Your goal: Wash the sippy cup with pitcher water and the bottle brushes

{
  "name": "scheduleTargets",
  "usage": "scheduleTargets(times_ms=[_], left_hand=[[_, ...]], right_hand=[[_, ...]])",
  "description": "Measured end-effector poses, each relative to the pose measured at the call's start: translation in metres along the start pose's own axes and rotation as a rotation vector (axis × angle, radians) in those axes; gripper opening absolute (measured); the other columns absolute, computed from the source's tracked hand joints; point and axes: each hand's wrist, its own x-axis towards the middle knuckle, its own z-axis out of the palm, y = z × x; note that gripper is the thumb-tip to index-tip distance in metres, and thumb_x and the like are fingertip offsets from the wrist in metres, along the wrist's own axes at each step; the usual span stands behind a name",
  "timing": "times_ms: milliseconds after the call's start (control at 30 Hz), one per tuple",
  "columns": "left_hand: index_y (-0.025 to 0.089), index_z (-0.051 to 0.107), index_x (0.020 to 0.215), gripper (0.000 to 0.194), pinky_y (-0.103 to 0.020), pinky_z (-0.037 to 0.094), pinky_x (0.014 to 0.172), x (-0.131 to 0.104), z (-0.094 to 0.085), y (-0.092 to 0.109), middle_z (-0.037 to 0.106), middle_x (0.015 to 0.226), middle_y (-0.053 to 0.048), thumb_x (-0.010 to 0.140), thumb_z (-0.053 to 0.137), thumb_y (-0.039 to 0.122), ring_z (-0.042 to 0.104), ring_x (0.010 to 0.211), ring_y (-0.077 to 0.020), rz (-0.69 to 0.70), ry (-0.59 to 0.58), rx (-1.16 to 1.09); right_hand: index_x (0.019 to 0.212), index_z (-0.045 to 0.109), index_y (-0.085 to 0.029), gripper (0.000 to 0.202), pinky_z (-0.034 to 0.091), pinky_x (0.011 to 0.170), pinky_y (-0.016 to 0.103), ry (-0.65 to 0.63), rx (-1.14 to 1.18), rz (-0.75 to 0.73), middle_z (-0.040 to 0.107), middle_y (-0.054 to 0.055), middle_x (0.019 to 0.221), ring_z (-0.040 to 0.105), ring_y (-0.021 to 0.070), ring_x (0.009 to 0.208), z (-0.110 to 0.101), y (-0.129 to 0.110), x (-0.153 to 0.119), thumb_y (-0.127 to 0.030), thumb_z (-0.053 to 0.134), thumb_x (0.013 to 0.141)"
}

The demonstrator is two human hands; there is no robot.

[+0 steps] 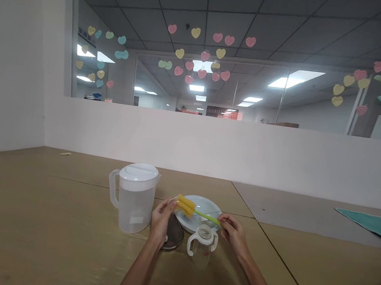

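Observation:
A bottle brush with a yellow sponge head (186, 206) and a thin green handle is held level between my hands. My right hand (234, 232) pinches the end of the green handle. At the sponge's tip, my left hand (162, 217) is closed around a small clear piece, perhaps a cap; its exact kind is hard to make out. Just below the brush stands a clear baby bottle (203, 246) with two white side handles and its top uncovered. Behind the brush lies a shallow white bowl (199, 200). A dark oval tray-like item (174, 237) is partly hidden by my left hand.
To the left stands a clear water pitcher (135, 203) with a white lid. A teal cloth (379, 229) lies at the far right of the table (64, 228). A white wall (211, 146) rises behind, topped by a window with heart-shaped sticky notes (205, 56).

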Motion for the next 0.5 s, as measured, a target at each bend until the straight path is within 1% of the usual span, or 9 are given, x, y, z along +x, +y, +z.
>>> scheduleTargets(times_ms=[67, 133, 233, 300, 400, 500], left_hand=[[0.013, 0.064, 0.099, 0.048, -0.031, 0.049, 0.083, -0.003, 0.001, 0.002, 0.066, 0.105, -0.012, 0.066, 0.068, 0.047, 0.061, 0.098, -0.0215, 0.006, -0.036, 0.036], [0.013, 0.065, 0.1, 0.048, -0.03, 0.049, 0.082, -0.006, 0.003, 0.002, 0.066, 0.106, -0.012, 0.067, 0.067, 0.048, 0.061, 0.097, -0.0213, 0.017, -0.071, 0.091], [0.014, 0.066, 0.098, 0.045, -0.03, 0.049, 0.083, -0.01, 0.005, -0.001, 0.066, 0.106, -0.012, 0.066, 0.068, 0.045, 0.062, 0.096, -0.0218, 0.07, -0.142, 0.273], [0.014, 0.067, 0.098, 0.042, -0.031, 0.048, 0.085, -0.012, 0.005, -0.002, 0.066, 0.105, -0.012, 0.068, 0.066, 0.043, 0.061, 0.096, -0.0217, 0.118, -0.184, 0.402], [0.018, 0.062, 0.109, 0.043, -0.032, 0.046, 0.086, -0.017, 0.006, -0.002, 0.067, 0.103, -0.009, 0.072, 0.062, 0.041, 0.062, 0.094, -0.0199, 0.196, -0.214, 0.568], [0.022, 0.055, 0.118, 0.048, -0.032, 0.046, 0.087, -0.022, 0.007, 0.0, 0.067, 0.103, -0.006, 0.074, 0.061, 0.039, 0.062, 0.094, -0.0194, 0.29, -0.194, 0.692]], right_hand=[[0.067, 0.057, -0.016, 0.026, 0.015, 0.037, 0.019, 0.016, -0.01, -0.01, 0.041, -0.007, 0.049, 0.024, 0.0027, 0.035, -0.001, -0.001, 0.0, -0.039, 0.066, 0.058], [0.066, 0.058, -0.016, 0.025, 0.016, 0.038, 0.019, 0.035, -0.044, -0.017, 0.044, -0.006, 0.05, 0.026, 0.0031, 0.036, -0.001, -0.001, 0.0, -0.038, 0.066, 0.057], [0.064, 0.059, -0.015, 0.021, 0.021, 0.038, 0.019, 0.062, -0.103, -0.027, 0.045, -0.005, 0.051, 0.03, 0.0041, 0.038, 0.0, 0.002, -0.001, -0.034, 0.066, 0.055], [0.063, 0.059, -0.016, 0.018, 0.02, 0.038, 0.019, 0.088, -0.073, -0.011, 0.042, -0.006, 0.048, 0.028, 0.0039, 0.038, 0.0, 0.004, -0.001, -0.031, 0.064, 0.055], [0.061, 0.055, -0.017, 0.015, 0.017, 0.036, 0.019, 0.158, 0.04, 0.04, 0.042, -0.007, 0.049, 0.025, 0.0031, 0.037, 0.0, 0.003, -0.001, -0.028, 0.061, 0.054], [0.057, 0.052, -0.017, 0.013, 0.02, 0.035, 0.019, 0.207, 0.082, 0.062, 0.047, -0.006, 0.054, 0.028, 0.0037, 0.04, 0.0, 0.002, 0.0, -0.027, 0.059, 0.054]])
